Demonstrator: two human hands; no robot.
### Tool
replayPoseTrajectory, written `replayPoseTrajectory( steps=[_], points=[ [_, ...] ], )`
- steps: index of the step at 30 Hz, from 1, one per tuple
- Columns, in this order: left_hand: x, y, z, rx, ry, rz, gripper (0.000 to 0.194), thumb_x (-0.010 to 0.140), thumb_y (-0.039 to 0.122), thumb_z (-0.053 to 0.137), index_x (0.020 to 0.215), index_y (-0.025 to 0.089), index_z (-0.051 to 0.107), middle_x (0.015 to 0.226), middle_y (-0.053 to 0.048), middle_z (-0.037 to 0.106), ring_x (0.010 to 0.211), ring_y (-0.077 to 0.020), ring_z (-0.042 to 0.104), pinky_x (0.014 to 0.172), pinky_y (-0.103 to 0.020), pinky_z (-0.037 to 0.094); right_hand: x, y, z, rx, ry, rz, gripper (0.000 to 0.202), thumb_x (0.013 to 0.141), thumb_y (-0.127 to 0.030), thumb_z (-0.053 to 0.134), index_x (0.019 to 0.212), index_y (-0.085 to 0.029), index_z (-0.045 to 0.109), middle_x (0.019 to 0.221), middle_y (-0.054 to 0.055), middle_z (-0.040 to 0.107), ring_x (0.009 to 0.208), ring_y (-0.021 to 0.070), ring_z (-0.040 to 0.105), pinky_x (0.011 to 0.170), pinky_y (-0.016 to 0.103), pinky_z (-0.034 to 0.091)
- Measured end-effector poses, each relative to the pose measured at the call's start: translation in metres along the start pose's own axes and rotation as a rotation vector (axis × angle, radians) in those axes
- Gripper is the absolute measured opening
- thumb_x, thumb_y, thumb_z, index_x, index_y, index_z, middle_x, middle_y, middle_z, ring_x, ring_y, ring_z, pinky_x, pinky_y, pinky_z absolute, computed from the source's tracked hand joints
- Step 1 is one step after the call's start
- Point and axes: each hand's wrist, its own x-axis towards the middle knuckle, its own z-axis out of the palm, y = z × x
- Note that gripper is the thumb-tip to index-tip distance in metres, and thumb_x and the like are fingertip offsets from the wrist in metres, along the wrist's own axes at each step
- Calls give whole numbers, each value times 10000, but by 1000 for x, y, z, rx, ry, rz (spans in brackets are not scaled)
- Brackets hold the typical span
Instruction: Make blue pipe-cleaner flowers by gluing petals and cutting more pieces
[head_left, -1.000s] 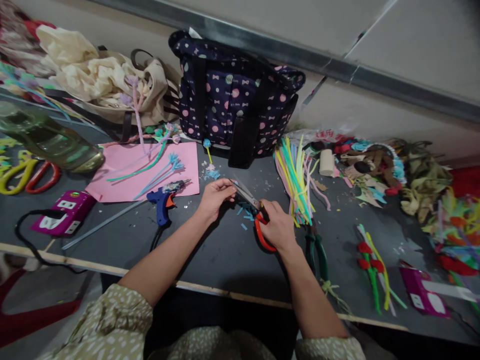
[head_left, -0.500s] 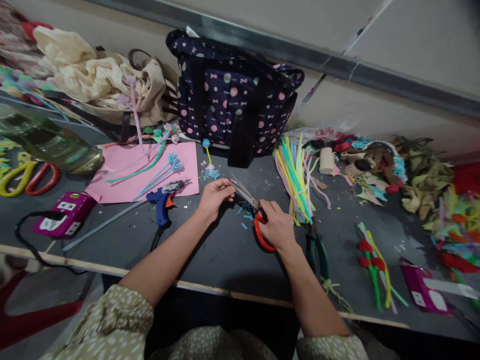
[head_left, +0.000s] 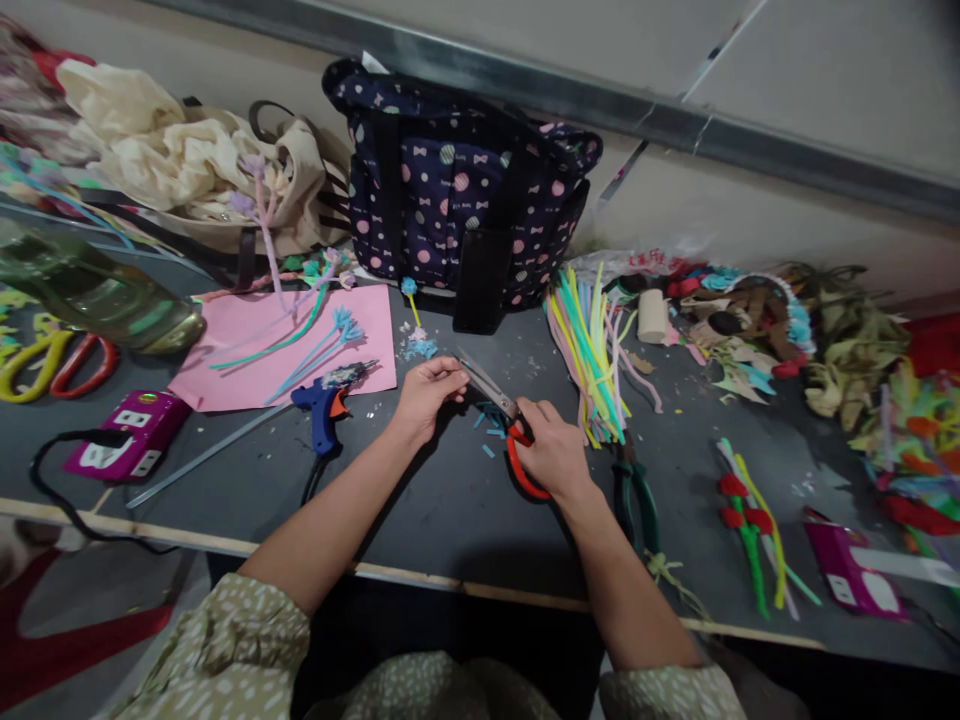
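My right hand [head_left: 551, 445] is closed on the handles of red-handled scissors [head_left: 517, 450], whose blades point up and left, slightly parted. Near the blade tips, my left hand [head_left: 427, 398] has thumb and fingers pinched together; whatever they hold is too small to make out. Small blue cut pieces [head_left: 489, 422] lie on the dark table [head_left: 450, 520] just below the blades. Beyond my left hand stands a small blue and yellow pipe-cleaner piece [head_left: 416, 318].
A blue glue gun [head_left: 324, 415] and pink paper [head_left: 225, 340] lie left. Behind are a patterned bag [head_left: 435, 190] and a phone [head_left: 482, 280]. To the right are a pipe-cleaner bundle [head_left: 589, 360], green-handled pliers [head_left: 636, 500] and a purple box [head_left: 855, 570].
The camera view has shifted slightly. Both hands and the scissors keep nearly the same position.
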Motion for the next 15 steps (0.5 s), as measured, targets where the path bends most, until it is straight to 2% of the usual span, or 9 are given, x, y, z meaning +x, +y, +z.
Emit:
replayPoseTrajectory(
  steps=[11,15],
  points=[
    [1,-1,-2,11,-4,-9,305,552,268,843,729,144,628,597,37,586,525,-69,532,513,-188,448,0,1,1,37,-27,15,270,846,-207,480,1071,-184,628,853,40,632,698,158,567,577,253,349],
    [1,-3,-2,26,1,-20,314,561,278,844,766,139,650,647,10,635,532,-69,537,514,-191,446,-1,1,1,44,-66,13,232,849,-197,471,1020,-183,627,808,36,626,715,165,574,588,256,347]
  ],
)
